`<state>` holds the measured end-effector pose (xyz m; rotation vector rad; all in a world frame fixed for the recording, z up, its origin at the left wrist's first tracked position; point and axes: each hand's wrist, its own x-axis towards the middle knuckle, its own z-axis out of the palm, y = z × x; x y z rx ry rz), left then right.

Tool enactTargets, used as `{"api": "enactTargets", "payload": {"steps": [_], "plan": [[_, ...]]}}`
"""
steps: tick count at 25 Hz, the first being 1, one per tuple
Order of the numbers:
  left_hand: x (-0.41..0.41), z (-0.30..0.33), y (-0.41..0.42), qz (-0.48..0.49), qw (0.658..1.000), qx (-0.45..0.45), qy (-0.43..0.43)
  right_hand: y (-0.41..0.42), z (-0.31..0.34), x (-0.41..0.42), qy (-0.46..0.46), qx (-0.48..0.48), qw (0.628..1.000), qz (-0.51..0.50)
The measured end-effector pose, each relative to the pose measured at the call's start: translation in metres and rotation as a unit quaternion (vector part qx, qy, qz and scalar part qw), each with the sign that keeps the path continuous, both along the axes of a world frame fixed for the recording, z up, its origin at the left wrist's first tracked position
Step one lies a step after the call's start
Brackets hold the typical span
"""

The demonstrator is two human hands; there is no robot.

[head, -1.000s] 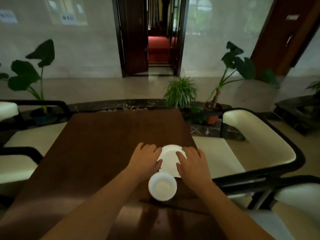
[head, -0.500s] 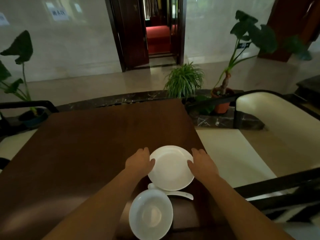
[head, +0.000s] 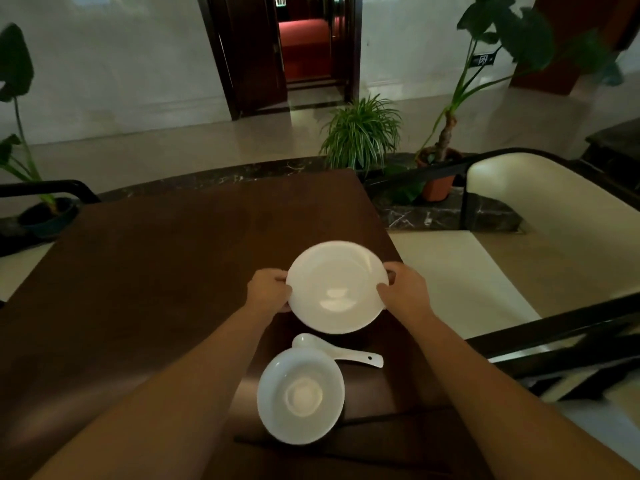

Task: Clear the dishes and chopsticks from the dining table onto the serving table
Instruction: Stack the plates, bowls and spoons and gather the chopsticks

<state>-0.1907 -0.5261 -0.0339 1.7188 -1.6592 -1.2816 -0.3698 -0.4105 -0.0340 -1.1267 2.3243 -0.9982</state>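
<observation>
A white plate (head: 336, 285) is held over the dark brown dining table (head: 156, 271), near its right edge. My left hand (head: 270, 289) grips the plate's left rim and my right hand (head: 403, 289) grips its right rim. Just behind the plate on the near side lies a white ceramic spoon (head: 341, 351), bowl end to the left. Nearer to me stands a white bowl (head: 300, 396). Dark chopsticks (head: 374, 419) lie across the table under the bowl's near side, mostly in shadow.
Cream-cushioned chairs with black frames stand right (head: 540, 216) and left (head: 52, 187) of the table. Potted plants (head: 360, 133) sit on a marble ledge beyond the far edge. A dark doorway (head: 304, 46) opens behind.
Both hands went from resting beside the plate to gripping its rims, and the plate has come up off the table. The spoon beneath it now shows fully. The camera tilted down.
</observation>
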Motion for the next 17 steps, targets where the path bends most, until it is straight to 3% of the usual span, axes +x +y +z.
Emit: {"api": "enactTargets", "payload": {"steps": [5,9,15,17], "plan": [[0.033,0.09,0.017,-0.027,0.996,-0.009,0.085,0.016,0.07,0.02,-0.087,-0.093,0.992,0.004],[0.104,0.151,0.08,-0.017,0.991,-0.003,0.13,0.074,0.117,0.073,-0.177,-0.15,0.973,0.016],[0.236,0.13,0.211,-0.025,0.995,-0.03,0.095,0.203,0.09,0.197,-0.263,-0.125,0.957,0.001],[0.274,0.108,0.254,0.015,0.995,0.012,0.095,0.242,0.073,0.236,-0.279,-0.105,0.954,0.012]]}}
